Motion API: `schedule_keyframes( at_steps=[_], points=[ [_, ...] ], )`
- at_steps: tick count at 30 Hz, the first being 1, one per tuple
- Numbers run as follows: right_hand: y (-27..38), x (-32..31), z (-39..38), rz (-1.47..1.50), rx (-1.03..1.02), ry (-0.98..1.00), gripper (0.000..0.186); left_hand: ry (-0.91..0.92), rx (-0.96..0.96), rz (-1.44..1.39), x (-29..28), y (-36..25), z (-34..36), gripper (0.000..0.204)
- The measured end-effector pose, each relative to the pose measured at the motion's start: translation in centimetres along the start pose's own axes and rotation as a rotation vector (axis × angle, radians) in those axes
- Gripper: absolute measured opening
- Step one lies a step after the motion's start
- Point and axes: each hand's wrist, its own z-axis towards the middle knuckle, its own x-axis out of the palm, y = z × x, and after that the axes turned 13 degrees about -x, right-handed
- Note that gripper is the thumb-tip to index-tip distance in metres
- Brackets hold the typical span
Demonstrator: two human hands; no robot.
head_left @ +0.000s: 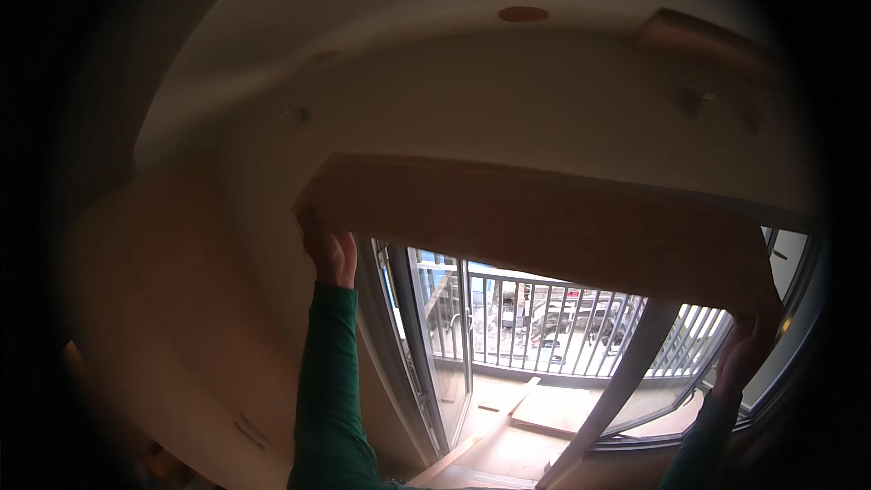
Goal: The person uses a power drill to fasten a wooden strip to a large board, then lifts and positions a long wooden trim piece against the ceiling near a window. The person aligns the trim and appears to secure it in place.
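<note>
Overhead I hold a long, flat wooden board (535, 222) with both arms raised. My left hand (328, 252) grips its left end from below, fingers partly hidden behind the wood. At the lower right corner, my right hand (746, 349) is closed on the other end, dim against the bright window. The board slants down toward the right and covers the top of the balcony doorway. Whether it touches the wall behind, I cannot tell.
An open glazed door (445, 336) leads to a balcony with a metal railing (544, 322). On the balcony floor lie a flat panel (555, 408) and a long wooden strip (490, 426). Two small brackets, left (298, 114) and right (699, 100), sit on the upper wall.
</note>
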Motion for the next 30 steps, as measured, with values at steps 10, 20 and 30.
schedule_keyframes(
  at_steps=[10, 20, 30],
  points=[
    [-0.7, 13.3, 6.8, -0.127, -0.328, 0.04, 0.033, 0.103, 0.165, -0.097, 4.5, -7.0, 11.3, 0.048],
    [-6.2, 31.7, 7.5, 0.55, -0.231, 0.136, 0.036, -0.117, 0.494, 0.749, -10.0, -15.8, 29.3, 0.041],
    [-6.8, 38.5, 15.8, -0.045, -0.428, 0.18, 0.034, -0.403, 1.319, 2.303, -13.8, -14.2, 35.0, 0.041]
  ],
)
